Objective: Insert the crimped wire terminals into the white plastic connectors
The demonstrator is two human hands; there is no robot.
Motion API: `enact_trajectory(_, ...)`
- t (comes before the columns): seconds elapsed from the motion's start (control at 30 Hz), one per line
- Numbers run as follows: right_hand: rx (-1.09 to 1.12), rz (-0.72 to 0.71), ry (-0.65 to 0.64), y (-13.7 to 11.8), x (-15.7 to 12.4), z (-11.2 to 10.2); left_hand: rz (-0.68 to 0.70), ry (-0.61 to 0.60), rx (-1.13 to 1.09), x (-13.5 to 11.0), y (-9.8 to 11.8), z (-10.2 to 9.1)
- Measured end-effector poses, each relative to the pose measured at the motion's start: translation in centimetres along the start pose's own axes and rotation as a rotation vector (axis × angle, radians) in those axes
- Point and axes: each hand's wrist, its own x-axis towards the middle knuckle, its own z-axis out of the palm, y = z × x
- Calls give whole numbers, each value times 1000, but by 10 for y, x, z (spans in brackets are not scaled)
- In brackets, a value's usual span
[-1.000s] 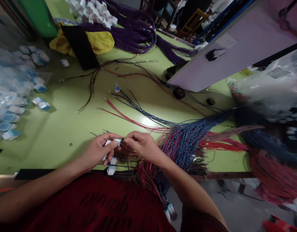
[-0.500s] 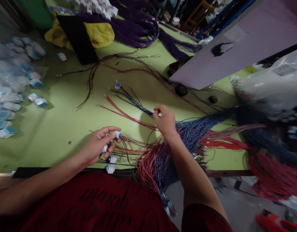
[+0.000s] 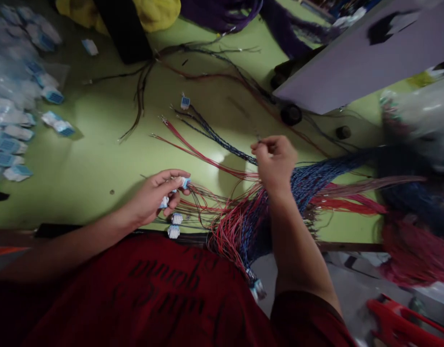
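My left hand point(image 3: 155, 195) rests near the front edge of the green table point(image 3: 92, 164), its fingers closed round a small white and blue connector point(image 3: 184, 182) with thin wires trailing out of it to the right. My right hand point(image 3: 276, 161) is raised over the bundle of blue and red wires point(image 3: 280, 202), its thumb and fingers pinched on a thin wire point(image 3: 256, 140) that I can barely make out. Two more white connectors point(image 3: 175, 225) lie just below my left hand. Loose red and blue twisted wires point(image 3: 203, 144) fan out on the table between my hands.
A pile of bagged white and blue connectors point(image 3: 16, 111) fills the left of the table. A lone connector point(image 3: 185, 101) lies farther back. Purple wire bundles point(image 3: 222, 9), a yellow cloth point(image 3: 157, 12) and a slanted grey board point(image 3: 352, 62) stand at the back and right.
My right hand left the connector, went right and back over the wire bundle, and now is lifted with a pinch. My left hand kept hold of the connector. The view tipped down.
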Motion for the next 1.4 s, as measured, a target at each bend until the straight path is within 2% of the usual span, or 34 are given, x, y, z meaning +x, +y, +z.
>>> enact_trajectory(0.1,117,23,65,-21,-9,-16,25,-18,47,0,0,2)
enact_trajectory(0.17,123,-41,22,-50,-22,-23,41,-43,105,-1,-2,4)
enact_trajectory(0.2,144,-97,-60,-66,-30,-24,45,-55,138,-1,-3,5)
enact_trajectory(0.27,209,-201,-379,-92,-47,-21,51,-69,190,-2,-5,6)
enact_trajectory(0.3,255,-211,-520,-101,-55,-17,57,-67,206,-3,-6,6)
enact_trajectory(0.33,301,-166,-598,-106,-61,-12,62,-60,218,-3,-6,5)
enact_trajectory(0.37,335,-96,-625,-107,-66,-7,67,-50,228,-4,-6,4)
enact_trajectory(0.47,421,146,-578,-97,-73,5,65,-10,247,-3,-5,2)
enact_trajectory(0.53,452,221,-555,-89,-73,10,52,2,250,-1,-4,2)
enact_trajectory(0.67,404,168,-522,-86,-74,11,26,30,217,1,-3,3)
enact_trajectory(0.9,288,-103,-535,-82,-80,12,-39,58,185,2,-1,8)
enact_trajectory(1.0,269,-101,-552,-82,-80,12,-42,96,229,2,-1,8)
enact_trajectory(1.07,292,-20,-563,-84,-80,11,-18,98,302,2,-1,7)
enact_trajectory(1.17,443,159,-633,-87,-77,7,66,79,460,-1,0,7)
enact_trajectory(1.27,669,278,-792,-85,-71,1,264,49,606,-3,3,6)
enact_trajectory(1.33,750,264,-973,-82,-67,-2,442,-25,719,-4,4,4)
enact_trajectory(1.4,692,171,-1097,-79,-67,-2,589,-104,876,-3,4,-1)
